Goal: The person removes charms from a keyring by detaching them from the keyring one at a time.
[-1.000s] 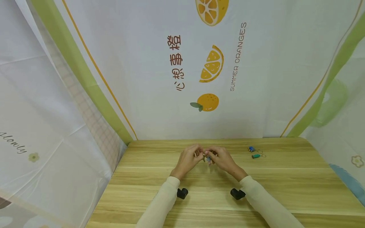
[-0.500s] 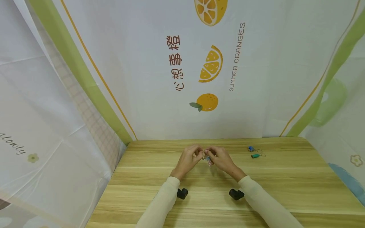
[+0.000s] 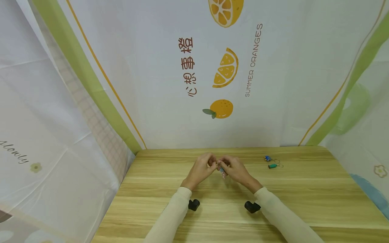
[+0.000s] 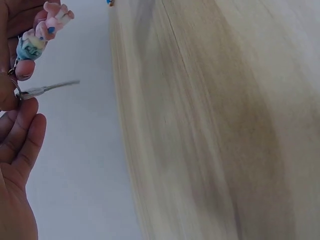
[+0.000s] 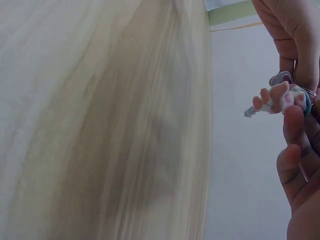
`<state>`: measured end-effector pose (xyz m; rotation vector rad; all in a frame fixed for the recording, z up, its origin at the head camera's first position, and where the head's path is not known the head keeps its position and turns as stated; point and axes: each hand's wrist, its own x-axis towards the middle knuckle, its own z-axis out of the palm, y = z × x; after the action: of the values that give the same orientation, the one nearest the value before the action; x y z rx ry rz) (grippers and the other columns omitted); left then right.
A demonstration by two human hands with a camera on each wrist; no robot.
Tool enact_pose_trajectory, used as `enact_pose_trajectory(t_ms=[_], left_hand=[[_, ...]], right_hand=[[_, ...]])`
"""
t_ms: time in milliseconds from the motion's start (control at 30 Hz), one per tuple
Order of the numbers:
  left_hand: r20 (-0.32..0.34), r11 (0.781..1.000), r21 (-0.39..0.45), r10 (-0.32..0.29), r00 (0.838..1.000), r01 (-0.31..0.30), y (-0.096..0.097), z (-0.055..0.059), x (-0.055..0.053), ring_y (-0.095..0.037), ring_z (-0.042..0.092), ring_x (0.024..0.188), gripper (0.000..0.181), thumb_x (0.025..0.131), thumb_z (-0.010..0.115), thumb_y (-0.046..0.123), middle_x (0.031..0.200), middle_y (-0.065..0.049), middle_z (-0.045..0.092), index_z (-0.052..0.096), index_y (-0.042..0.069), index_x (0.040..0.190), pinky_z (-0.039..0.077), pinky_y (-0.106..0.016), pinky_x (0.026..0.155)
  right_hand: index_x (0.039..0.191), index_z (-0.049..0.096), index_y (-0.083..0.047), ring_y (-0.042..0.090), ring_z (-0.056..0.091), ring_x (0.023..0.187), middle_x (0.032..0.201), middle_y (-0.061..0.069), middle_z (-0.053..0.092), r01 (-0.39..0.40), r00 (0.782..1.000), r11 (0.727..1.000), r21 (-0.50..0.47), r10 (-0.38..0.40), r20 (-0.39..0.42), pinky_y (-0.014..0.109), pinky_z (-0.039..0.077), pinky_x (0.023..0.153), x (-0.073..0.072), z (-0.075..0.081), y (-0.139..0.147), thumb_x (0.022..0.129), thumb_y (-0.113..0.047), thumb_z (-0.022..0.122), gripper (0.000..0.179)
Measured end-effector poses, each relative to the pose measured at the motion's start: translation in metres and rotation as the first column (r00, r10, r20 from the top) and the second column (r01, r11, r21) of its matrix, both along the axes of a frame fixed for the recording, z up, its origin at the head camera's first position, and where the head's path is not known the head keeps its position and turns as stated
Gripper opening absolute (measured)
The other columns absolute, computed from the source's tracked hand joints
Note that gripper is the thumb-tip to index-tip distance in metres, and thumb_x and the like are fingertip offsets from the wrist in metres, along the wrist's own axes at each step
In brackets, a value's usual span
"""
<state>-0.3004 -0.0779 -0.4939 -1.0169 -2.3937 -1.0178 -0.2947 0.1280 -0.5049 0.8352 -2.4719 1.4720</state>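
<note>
In the head view my left hand and right hand meet fingertip to fingertip over the table. Between them is a keychain with a small pink and light-blue figurine. The left wrist view shows a silver key, its head and a thin metal ring pinched between my left thumb and fingers. My right fingers grip the figurine's blue end, close to the ring; its pink part sticks out from them in the right wrist view. Fingers partly hide where key and ring meet.
On the wooden table, to the right of my hands, lie a blue keychain and a green keychain, each with a ring. Black wrist-camera pieces show beside the sleeves. A white cloth printed with oranges hangs behind the table.
Both hands stay in nearly the same place. The figurine has tilted down and to the right, and the key and ring, which showed more earlier, are now mostly covered by fingers.
</note>
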Motion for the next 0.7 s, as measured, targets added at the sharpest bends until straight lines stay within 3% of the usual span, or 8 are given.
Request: enact_pose_trajectory(t_ms=[167,367,700], left_hand=[[0.018,1.000,-0.004,0.000,1.000,0.000,-0.0012,-0.0007,-0.0009,-0.011,0.062,0.080,0.009,0.101,0.067,0.001,0.088,0.000,0.064,0.064,0.010,0.101,0.055,-0.020,0.071],[0.030,1.000,0.003,-0.003,1.000,0.003,-0.0019,-0.0017,-0.0017,-0.010,0.061,0.079,0.012,0.101,0.068,0.001,0.088,-0.001,0.064,0.062,0.011,0.098,0.054,-0.020,0.071],[-0.024,1.000,0.003,-0.006,1.000,0.006,-0.0030,-0.0041,-0.0034,-0.010,0.058,0.078,0.009,0.100,0.071,0.001,0.093,-0.004,0.062,0.065,0.008,0.099,0.053,-0.019,0.069]], right_hand=[[0.110,0.073,-0.011,0.006,0.062,0.056,0.088,0.003,0.076,0.000,1.000,1.000,0.023,0.001,-0.015,0.026,0.053,0.052,0.0015,-0.0011,-0.0011,0.111,-0.022,0.059,0.018],[0.111,0.074,-0.010,0.005,0.062,0.057,0.086,0.001,0.075,0.004,1.000,1.000,0.028,-0.004,-0.010,0.026,0.054,0.053,0.0032,0.0000,-0.0021,0.111,-0.020,0.060,0.016],[0.110,0.073,-0.008,0.008,0.062,0.056,0.088,0.009,0.076,0.001,1.000,1.000,0.005,-0.002,0.017,0.027,0.054,0.053,0.0035,0.0006,-0.0033,0.112,-0.022,0.058,0.021]])
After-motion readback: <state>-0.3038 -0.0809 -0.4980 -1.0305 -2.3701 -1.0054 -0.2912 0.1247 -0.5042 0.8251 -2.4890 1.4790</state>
